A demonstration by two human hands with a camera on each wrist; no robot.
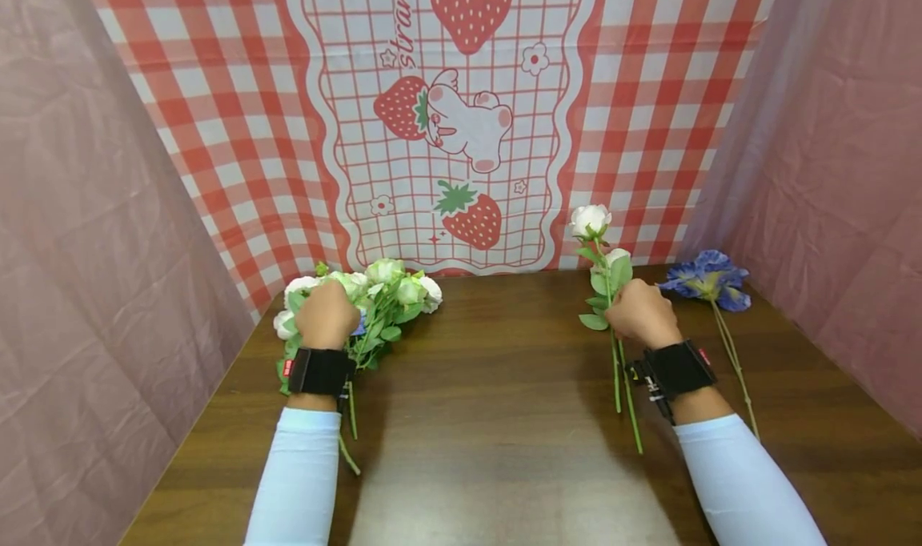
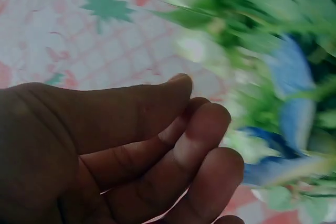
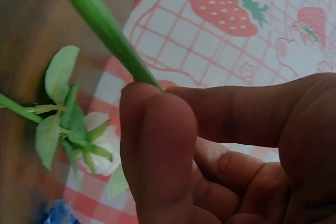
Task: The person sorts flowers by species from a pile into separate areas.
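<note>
My left hand (image 1: 327, 318) is over a bunch of white and pale green flowers (image 1: 389, 290) at the table's left. Its fingers curl loosely with nothing visible between them; the left wrist view shows green leaves and a blue petal (image 2: 294, 93) beyond the fingertips. On the right side, my right hand (image 1: 643, 312) pinches the green stem (image 3: 107, 27) of a white rose (image 1: 591, 220) between thumb and fingertips. This rose is raised, bloom upward. Another white rose (image 3: 105, 142) with green leaves lies behind it, partly hidden in the head view.
A blue-purple flower (image 1: 709, 280) with a long stem lies on the right of the brown wooden table (image 1: 490, 402). Behind the table hangs a red-and-white checked strawberry cloth (image 1: 641, 82). Pink curtains (image 1: 94, 234) flank both sides.
</note>
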